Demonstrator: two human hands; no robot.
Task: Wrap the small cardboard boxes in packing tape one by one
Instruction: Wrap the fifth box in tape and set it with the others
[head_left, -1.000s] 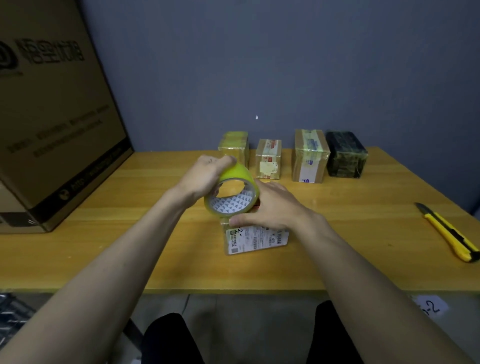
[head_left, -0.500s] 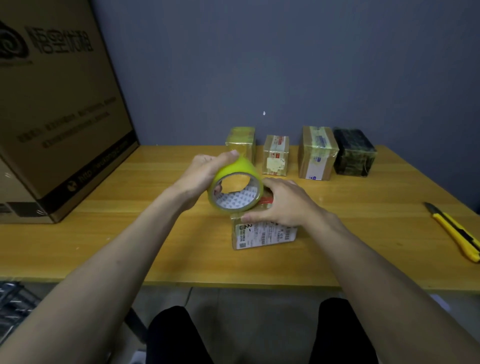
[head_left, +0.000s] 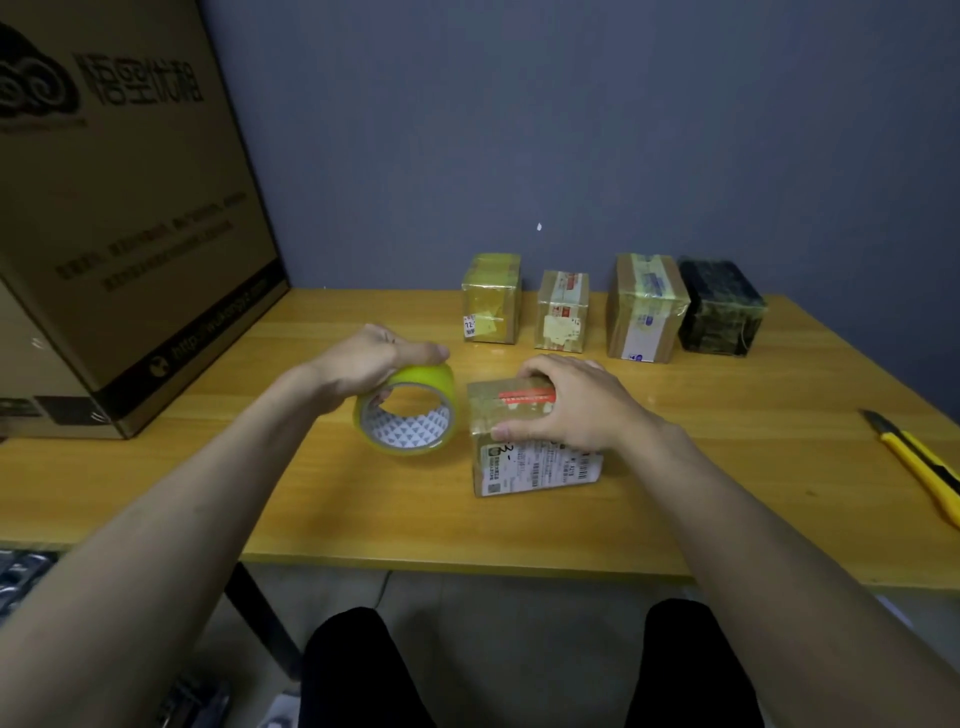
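Left hand (head_left: 371, 358) curled over the top of the yellow tape roll (head_left: 408, 410), fingers and thumb closed round its rim, roll tilted and just beside the small box (head_left: 530, 441) near the front middle of the wooden table (head_left: 363, 519). Right hand (head_left: 576, 402) spread on top of this box, fingers bent over the far edge and thumb along the near edge, pressing it down.

Hard to tell whether a strip of tape already runs from roll to box; too clear to see.

Possible trouble from here: tape folding back on itself if pulled slack; box sliding or turning if the right hand lifts too early; strip landing crooked from the tilted roll. Also the utility knife (head_left: 919, 462) well apart at the right edge, so a one-handed reach perhaps, leaving the box free. Four other boxes (head_left: 563, 310) in a row near the wall.
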